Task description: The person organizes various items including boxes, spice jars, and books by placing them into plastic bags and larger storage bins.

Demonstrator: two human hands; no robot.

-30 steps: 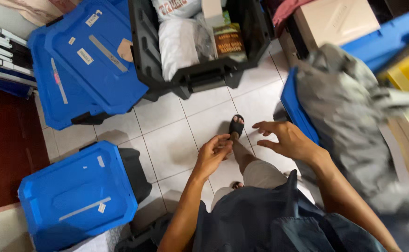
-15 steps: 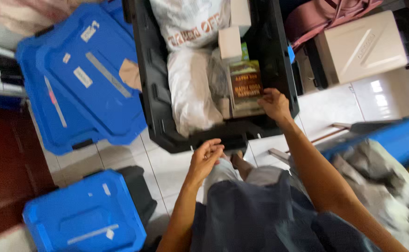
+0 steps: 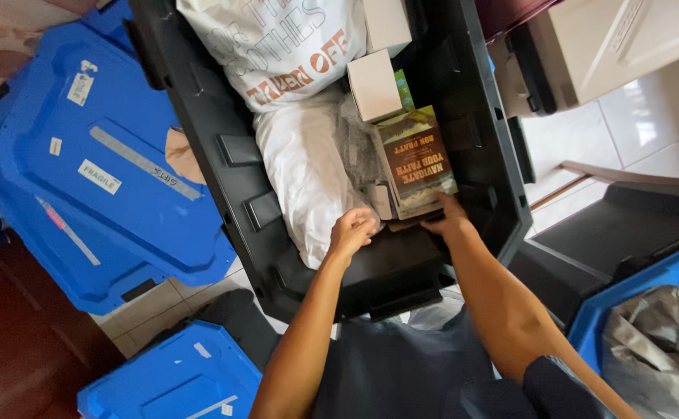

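1 brown paperback book with a landscape cover [image 3: 418, 159] lies flat in the near right part of the big black plastic crate [image 3: 223, 174], near edge just under the right hand [image 3: 448, 223]; that hand rests on the book's near edge w/ fingers bent, can't tell if it's gripping or only touching. Left hand [image 3: 352, 231] is loosely curled, fingers partly closed, resting on the near end of the plain white soft bag [image 3: 304, 174], not clearly clasping anything. Count inside the crate: 2 white bags, i.e. the plain one & 1 printed white bag w/ orange lettering [image 3: 281, 46] at the far end, overlapping the plain one; 2 small white card boxes, 1 [image 3: 373, 84] touching the book's far edge, 1 [image 3: 387, 22] beyond it at the top; 1 thin green item [image 3: 404, 89] wedged beside the nearer box; 1 grey crinkled wrap [image 3: 359, 151] betw. plain bag & book. Outside: 2 blue plastic lids left of the crate, 1 large w/ stickers [image 3: 99, 171] leaning just beside the crate wall, 1 smaller [image 3: 172, 376] near, by the left forearm. Right of crate: 1 beige box-shaped case [image 3: 611, 46] on the white tiled floor [image 3: 634, 132], and 1 blue bin [image 3: 642, 283] at lower right holding crumpled grey paper [image 3: 661, 349].
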